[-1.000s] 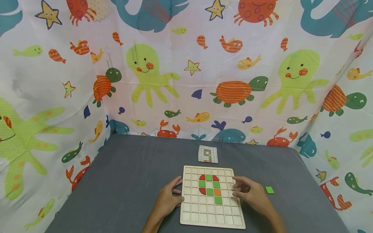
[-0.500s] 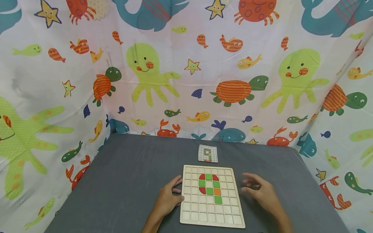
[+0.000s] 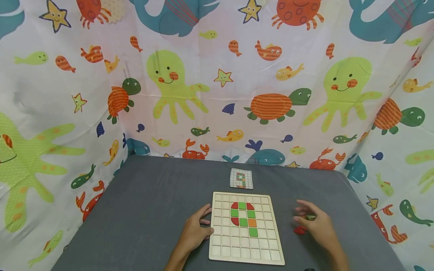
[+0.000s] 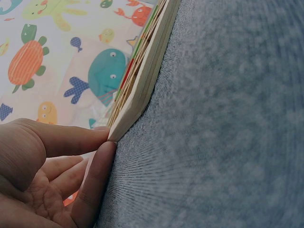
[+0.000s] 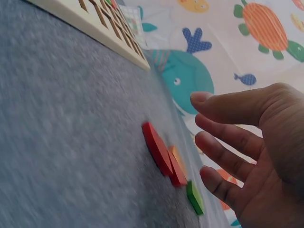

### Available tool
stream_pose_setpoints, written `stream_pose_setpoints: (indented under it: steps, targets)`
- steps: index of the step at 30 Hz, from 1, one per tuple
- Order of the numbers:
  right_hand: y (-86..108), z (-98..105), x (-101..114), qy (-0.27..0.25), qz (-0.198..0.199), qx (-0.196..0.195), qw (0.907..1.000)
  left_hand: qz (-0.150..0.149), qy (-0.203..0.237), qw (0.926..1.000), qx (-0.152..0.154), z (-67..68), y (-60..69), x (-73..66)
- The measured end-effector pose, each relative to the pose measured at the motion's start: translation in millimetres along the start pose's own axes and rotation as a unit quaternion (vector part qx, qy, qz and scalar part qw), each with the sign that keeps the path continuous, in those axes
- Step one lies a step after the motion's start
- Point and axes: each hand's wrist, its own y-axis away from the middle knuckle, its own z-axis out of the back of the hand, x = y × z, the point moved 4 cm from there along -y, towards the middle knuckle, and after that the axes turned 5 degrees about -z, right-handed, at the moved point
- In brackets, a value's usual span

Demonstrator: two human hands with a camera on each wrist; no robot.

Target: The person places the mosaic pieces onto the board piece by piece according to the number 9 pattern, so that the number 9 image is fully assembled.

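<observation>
A wooden grid board (image 3: pixel 246 251) lies on the grey tabletop, with red, green and orange tiles set in several of its squares. At its left edge my left hand (image 3: pixel 194 230) pinches the rim between thumb and finger; the left wrist view shows this grip on the board's edge (image 4: pixel 135 97). My right hand (image 3: pixel 317 224) hovers right of the board, fingers loosely bent and apart, holding nothing. Below and beside it lie loose tiles: a red rounded one (image 5: pixel 156 149), another red one (image 5: pixel 177 173), an orange one (image 5: pixel 177 156) and a green one (image 5: pixel 194 198).
Behind the board lies a small printed card (image 3: pixel 241 178) with a coloured pattern on a grid. A curtain (image 3: pixel 217 124) with sea animals hangs around the table's back and sides. A small dark object (image 3: pixel 309 269) shows at the bottom edge.
My right hand has moved right, from the board's right edge to over the loose tiles. A red tile now shows beneath it. My left hand and the board stay in place.
</observation>
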Motion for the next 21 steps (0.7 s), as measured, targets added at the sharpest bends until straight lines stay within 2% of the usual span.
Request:
stream_pose_setpoints:
  steps: [10,21]
  targets:
    - [0.7,18,-20,0.035,-0.041,0.011,0.9985,0.006,0.003,1.0000,-0.002,0.2,0.3,-0.1]
    - [0.0,27,-38,0.034,-0.086,0.046,0.9946,0.005,0.002,1.0000,-0.002,0.1,0.4,-1.0]
